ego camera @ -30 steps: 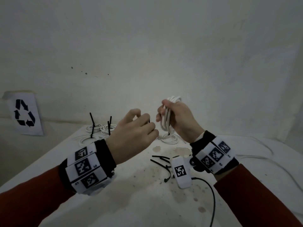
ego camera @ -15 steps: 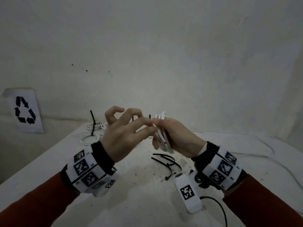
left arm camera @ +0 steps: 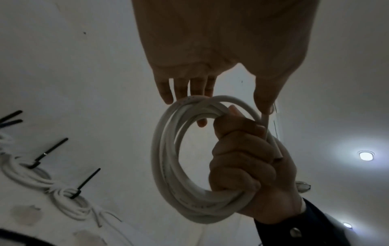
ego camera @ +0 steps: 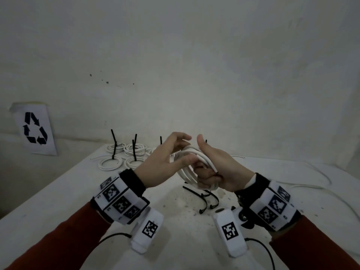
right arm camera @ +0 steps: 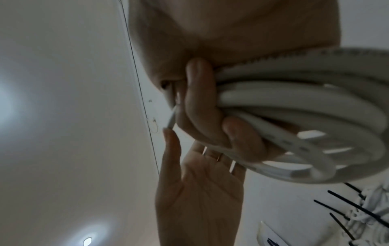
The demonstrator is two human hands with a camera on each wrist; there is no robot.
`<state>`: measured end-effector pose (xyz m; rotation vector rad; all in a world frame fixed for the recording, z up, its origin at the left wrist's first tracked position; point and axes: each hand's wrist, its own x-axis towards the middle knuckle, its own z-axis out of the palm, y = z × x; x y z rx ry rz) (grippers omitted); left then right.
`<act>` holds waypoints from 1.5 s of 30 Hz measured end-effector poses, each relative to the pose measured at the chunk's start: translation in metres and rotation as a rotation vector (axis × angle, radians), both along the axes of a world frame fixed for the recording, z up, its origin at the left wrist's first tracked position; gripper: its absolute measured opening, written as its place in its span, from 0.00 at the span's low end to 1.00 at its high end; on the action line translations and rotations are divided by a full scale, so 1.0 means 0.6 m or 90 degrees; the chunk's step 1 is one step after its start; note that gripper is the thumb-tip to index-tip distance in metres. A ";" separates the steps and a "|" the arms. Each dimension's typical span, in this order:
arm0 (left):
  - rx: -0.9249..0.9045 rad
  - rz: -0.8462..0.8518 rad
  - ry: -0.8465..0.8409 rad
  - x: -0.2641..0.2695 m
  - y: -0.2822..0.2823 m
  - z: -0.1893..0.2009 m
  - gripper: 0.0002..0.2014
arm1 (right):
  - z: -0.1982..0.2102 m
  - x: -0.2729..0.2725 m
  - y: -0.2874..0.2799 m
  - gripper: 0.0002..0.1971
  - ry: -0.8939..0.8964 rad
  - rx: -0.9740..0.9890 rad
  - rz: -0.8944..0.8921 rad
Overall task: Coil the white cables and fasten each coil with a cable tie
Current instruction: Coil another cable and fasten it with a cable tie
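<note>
My right hand [ego camera: 209,178] holds a white cable coil [ego camera: 187,173] of several loops in the air above the table, with its fingers curled through the ring. In the left wrist view the coil [left arm camera: 166,158] faces the camera in the right hand [left arm camera: 242,158]. My left hand [ego camera: 175,152] lies against the coil's top with straight fingers. Its thumb [left arm camera: 265,103] presses the loose cable end [left arm camera: 273,144] onto the loops. The right wrist view shows the coil [right arm camera: 294,103] and the left hand's flat palm [right arm camera: 200,191]. No cable tie is on this coil.
Loose black cable ties [ego camera: 206,197] lie on the white table [ego camera: 58,191] just below my hands. Several tied coils [ego camera: 120,152] with upright tie tails sit at the back left. Loose white cable [ego camera: 311,184] trails along the right. A recycling sign [ego camera: 35,129] hangs at left.
My left hand was a loose fist apart from the coil; it has moved right and uncurled onto it. The right hand has come lower and nearer, turning the coil from upright to tilted.
</note>
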<state>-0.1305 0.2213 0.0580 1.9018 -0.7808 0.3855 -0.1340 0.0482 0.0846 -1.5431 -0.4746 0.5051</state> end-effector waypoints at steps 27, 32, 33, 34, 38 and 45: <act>-0.203 0.188 -0.061 0.041 -0.064 -0.055 0.10 | -0.089 0.067 0.023 0.14 -0.432 0.113 -0.487; -0.163 0.227 -0.108 0.045 -0.077 -0.055 0.16 | -0.094 0.088 0.024 0.19 -0.459 0.095 -0.513; -0.154 0.234 -0.108 0.048 -0.078 -0.056 0.19 | -0.093 0.091 0.025 0.19 -0.447 0.094 -0.511; -0.151 0.240 -0.103 0.053 -0.078 -0.058 0.21 | -0.093 0.095 0.026 0.20 -0.427 0.091 -0.510; -0.152 0.249 -0.062 0.082 -0.076 -0.056 0.17 | -0.092 0.118 0.024 0.26 -0.298 0.143 -0.507; -0.288 0.228 0.030 0.132 -0.073 -0.070 0.10 | -0.106 0.150 0.016 0.13 -0.339 0.157 -0.408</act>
